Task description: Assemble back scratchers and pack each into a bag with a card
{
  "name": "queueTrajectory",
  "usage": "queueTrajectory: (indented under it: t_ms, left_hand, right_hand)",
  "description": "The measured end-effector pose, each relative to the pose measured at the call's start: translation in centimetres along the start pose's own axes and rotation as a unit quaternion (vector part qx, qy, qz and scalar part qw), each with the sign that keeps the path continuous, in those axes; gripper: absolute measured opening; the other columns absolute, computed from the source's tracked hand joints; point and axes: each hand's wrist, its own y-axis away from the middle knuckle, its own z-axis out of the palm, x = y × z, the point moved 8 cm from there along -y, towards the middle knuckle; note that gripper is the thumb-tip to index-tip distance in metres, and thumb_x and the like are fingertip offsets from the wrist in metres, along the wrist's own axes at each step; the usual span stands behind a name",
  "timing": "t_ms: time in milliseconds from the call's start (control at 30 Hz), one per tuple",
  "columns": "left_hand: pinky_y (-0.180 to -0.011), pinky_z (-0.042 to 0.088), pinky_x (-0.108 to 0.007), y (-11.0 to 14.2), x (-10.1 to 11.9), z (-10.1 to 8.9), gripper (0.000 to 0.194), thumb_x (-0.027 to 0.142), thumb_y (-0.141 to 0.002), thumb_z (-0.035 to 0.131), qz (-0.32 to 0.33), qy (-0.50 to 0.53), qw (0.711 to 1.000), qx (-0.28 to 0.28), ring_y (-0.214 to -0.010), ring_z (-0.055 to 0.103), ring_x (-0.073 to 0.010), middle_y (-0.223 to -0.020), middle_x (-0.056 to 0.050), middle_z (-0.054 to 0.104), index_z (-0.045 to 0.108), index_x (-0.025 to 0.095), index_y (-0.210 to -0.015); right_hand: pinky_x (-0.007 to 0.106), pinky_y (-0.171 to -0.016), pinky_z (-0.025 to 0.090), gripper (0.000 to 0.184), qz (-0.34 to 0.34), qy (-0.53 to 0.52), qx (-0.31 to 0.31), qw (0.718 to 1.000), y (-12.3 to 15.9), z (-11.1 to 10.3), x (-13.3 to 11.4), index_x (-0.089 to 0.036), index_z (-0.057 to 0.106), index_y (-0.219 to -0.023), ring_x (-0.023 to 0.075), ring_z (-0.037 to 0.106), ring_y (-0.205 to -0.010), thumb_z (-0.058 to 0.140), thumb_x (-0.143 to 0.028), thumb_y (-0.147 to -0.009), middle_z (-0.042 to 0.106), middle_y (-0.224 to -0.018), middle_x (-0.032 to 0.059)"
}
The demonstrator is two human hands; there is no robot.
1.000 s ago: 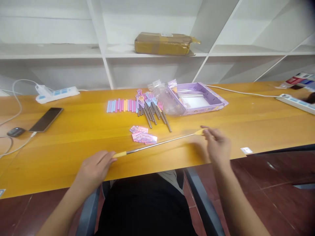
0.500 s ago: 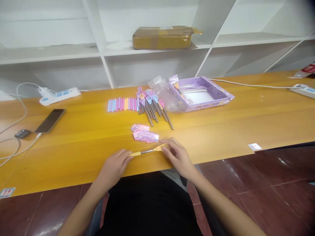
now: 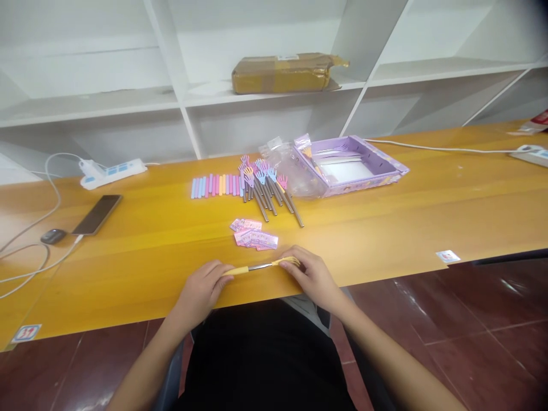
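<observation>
A yellow back scratcher [image 3: 259,266] lies level between my two hands, just above the table's near edge. My left hand [image 3: 206,287] is closed round the end of its yellow handle. At the other end, my right hand [image 3: 311,275] pinches the claw-shaped head. A short metal shaft shows between handle and head. Beyond it lie several pink and purple printed cards [image 3: 257,237]. Farther back is a pile of back scratcher heads on metal rods [image 3: 268,191] in pink, blue, purple and yellow. Left of the pile, coloured handle sleeves [image 3: 216,185] stand in a row.
A purple box [image 3: 363,171] holding a few pieces sits at the back right, with clear plastic bags [image 3: 295,177] beside it. To the left are a phone [image 3: 97,214] on a cable, a black mouse-like gadget [image 3: 53,236] and a power strip [image 3: 113,173]. A taped carton [image 3: 282,74] rests on the shelf.
The back scratcher's head has turned a little in my right hand and now shows more edge-on. Both hands keep hold of it. The whole view has shifted slightly.
</observation>
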Motion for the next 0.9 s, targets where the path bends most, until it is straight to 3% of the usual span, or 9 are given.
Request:
queueTrajectory:
  t_ms: [200, 333, 433, 500, 567, 633, 733, 900]
  left_hand:
    - [-0.07, 0.051, -0.033, 0.6, 3.7, -0.9, 0.024, 0.028, -0.117, 0.05, 0.096, -0.199, 0.974, 0.041, -0.075, 0.066, -0.0206, -0.085, -0.004, 0.075, 0.072, 0.02, -0.11]
    - [-0.072, 0.05, -0.036, 1.3, 3.7, -3.3, 0.015, 0.024, -0.113, 0.057, 0.11, -0.242, 0.963, 0.047, -0.078, 0.065, -0.0224, -0.087, -0.006, 0.075, 0.071, 0.019, -0.113]
    - [-0.077, 0.053, -0.037, 2.8, -0.3, -6.9, 0.016, 0.022, -0.113, 0.056, 0.105, -0.232, 0.966, 0.044, -0.082, 0.066, -0.0239, -0.093, -0.006, 0.078, 0.071, 0.023, -0.116]
    - [-0.081, 0.056, -0.039, 4.5, -4.1, -9.6, 0.016, 0.022, -0.112, 0.056, 0.101, -0.225, 0.968, 0.046, -0.084, 0.067, -0.0242, -0.095, -0.004, 0.079, 0.071, 0.025, -0.116]
    - [-0.08, 0.058, -0.038, 6.5, -8.0, -12.5, 0.02, 0.028, -0.114, 0.052, 0.059, -0.249, 0.963, 0.086, -0.087, 0.067, -0.0243, -0.094, -0.003, 0.079, 0.072, 0.026, -0.112]
    - [-0.082, 0.059, -0.04, 8.2, -10.8, -14.0, 0.021, 0.037, -0.114, 0.053, 0.017, -0.27, 0.957, 0.101, -0.088, 0.066, -0.0247, -0.093, -0.001, 0.078, 0.071, 0.027, -0.11]
    - [-0.082, 0.059, -0.042, 9.1, -11.8, -13.1, 0.028, 0.04, -0.114, 0.051, 0.002, -0.258, 0.963, 0.079, -0.087, 0.067, -0.027, -0.091, -0.006, 0.077, 0.071, 0.025, -0.105]
    - [-0.083, 0.057, -0.04, 8.0, -10.8, -10.2, 0.038, 0.048, -0.115, 0.045, -0.047, -0.202, 0.978, 0.036, -0.089, 0.072, -0.0278, -0.095, -0.009, 0.077, 0.072, 0.023, -0.106]
  right_hand:
    - [0.035, -0.078, 0.057, 0.034, -0.02, 0.009, -0.006, 1.0, 0.1, -1.3, -1.7, -0.023, 0.078, -0.098, 0.0227, 0.071, -0.086, 0.056, -0.043, -0.114, 0.077, -0.093, 0.0072]
    - [0.038, -0.079, 0.056, 0.028, -0.041, 0.068, 0.035, 0.996, 0.5, -6.0, -2.7, -0.026, 0.081, -0.099, 0.0248, 0.072, -0.088, 0.061, -0.042, -0.111, 0.079, -0.094, 0.0073]
    - [0.041, -0.079, 0.058, 0.024, -0.056, 0.117, 0.074, 0.989, 1.7, -12.1, -1.3, -0.028, 0.084, -0.099, 0.0267, 0.074, -0.088, 0.066, -0.043, -0.106, 0.08, -0.094, 0.0082]
    - [0.041, -0.078, 0.057, 0.021, -0.062, 0.152, 0.145, 0.976, 3.5, -17.3, 0.3, -0.029, 0.084, -0.094, 0.0265, 0.074, -0.084, 0.07, -0.042, -0.103, 0.079, -0.091, 0.0088]
    - [0.043, -0.078, 0.056, 0.024, -0.067, 0.198, 0.25, 0.946, 6.0, -22.4, 1.7, -0.029, 0.08, -0.083, 0.026, 0.072, -0.078, 0.072, -0.046, -0.099, 0.077, -0.085, 0.0101]
    - [0.046, -0.081, 0.057, 0.027, -0.037, 0.244, 0.297, 0.922, 8.0, -25.3, 3.2, -0.03, 0.077, -0.078, 0.0275, 0.071, -0.077, 0.075, -0.053, -0.093, 0.075, -0.082, 0.0118]
    - [0.049, -0.081, 0.057, 0.032, 0.054, 0.228, 0.327, 0.916, 9.3, -26.6, 5.9, -0.03, 0.073, -0.077, 0.0307, 0.073, -0.081, 0.076, -0.061, -0.086, 0.076, -0.086, 0.0141]
    - [0.045, -0.076, 0.057, 0.035, 0.182, 0.12, 0.392, 0.894, 9.4, -25.2, 9.3, -0.028, 0.076, -0.097, 0.0256, 0.07, -0.074, 0.081, -0.054, -0.074, 0.075, -0.087, 0.0096]
